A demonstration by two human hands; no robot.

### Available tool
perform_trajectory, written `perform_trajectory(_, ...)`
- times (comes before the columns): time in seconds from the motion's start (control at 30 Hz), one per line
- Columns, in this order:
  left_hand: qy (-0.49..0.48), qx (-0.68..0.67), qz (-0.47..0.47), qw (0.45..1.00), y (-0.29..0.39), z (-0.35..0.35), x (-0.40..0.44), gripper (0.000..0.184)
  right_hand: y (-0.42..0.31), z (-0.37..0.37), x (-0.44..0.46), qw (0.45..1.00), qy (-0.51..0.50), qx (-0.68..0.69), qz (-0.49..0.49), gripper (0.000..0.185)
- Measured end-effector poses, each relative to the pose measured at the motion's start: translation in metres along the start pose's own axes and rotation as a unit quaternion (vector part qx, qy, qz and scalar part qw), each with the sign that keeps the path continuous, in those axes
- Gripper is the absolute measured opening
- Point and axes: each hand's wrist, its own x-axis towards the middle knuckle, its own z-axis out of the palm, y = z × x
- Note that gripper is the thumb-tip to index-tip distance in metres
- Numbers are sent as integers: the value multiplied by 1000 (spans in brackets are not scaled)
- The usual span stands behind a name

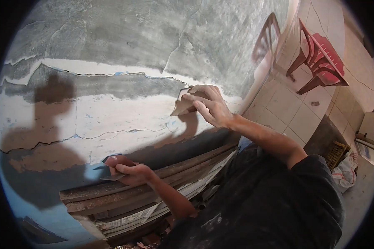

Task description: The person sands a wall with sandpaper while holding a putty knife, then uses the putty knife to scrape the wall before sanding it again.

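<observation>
My right hand [212, 106] is raised against the cracked wall [124, 112], fingers closed on a thin, flat beige piece [181, 104] with a dark upper edge. Whether this is a scraper blade or a flake of wall coating, I cannot tell. The piece lies at the right end of a long jagged crack [112, 74]. Lower and to the left, my left hand [133, 172] grips a flat reddish-brown piece [118, 161]. A thin grey flat edge [112, 177] sticks out under its fingers.
Stacked wooden boards [112, 199] run along the wall's foot below my left hand. A red plastic chair [320, 58] stands on the tiled floor [274, 99] at the right. Beyond my right arm are a yellow crate [336, 154] and a white sack [345, 172].
</observation>
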Motion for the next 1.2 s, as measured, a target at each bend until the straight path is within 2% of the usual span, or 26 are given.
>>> perform_trajectory(0.2, 14, 98, 103, 990, -12, 15, -9, 45, 10, 11, -12, 999, -7, -33, -13, 44)
perform_trajectory(0.4, 47, 124, 126, 983, -14, 19, -10, 42, 7, 23, -32, 994, -9, -96, 55, 51)
perform_trajectory(0.5, 50, 112, 112, 986, -11, 21, -11, 41, -1, 19, -37, 988, -65, -98, 102, 45)
perform_trajectory(0.6, 46, 129, 98, 986, -11, 18, -12, 41, 1, 19, -40, 977, -125, 23, 173, 45)
perform_trajectory(0.7, 48, 132, 98, 985, -12, 18, -13, 41, -4, 15, -36, 953, -137, 128, 237, 46)
perform_trajectory(0.8, 54, 141, 118, 981, -15, 17, -12, 41, -10, 13, -32, 944, -127, 179, 247, 49)
perform_trajectory(1.0, 52, 107, 113, 986, -15, 18, -13, 39, -19, 6, -28, 939, -154, 153, 265, 49)
perform_trajectory(1.1, 53, 70, 101, 991, -9, 22, -14, 38, -24, 10, -31, 944, -94, 202, 244, 43)
perform_trajectory(1.2, 43, 99, 108, 988, -16, 17, -11, 37, -26, 19, -31, 923, -18, 270, 272, 39)
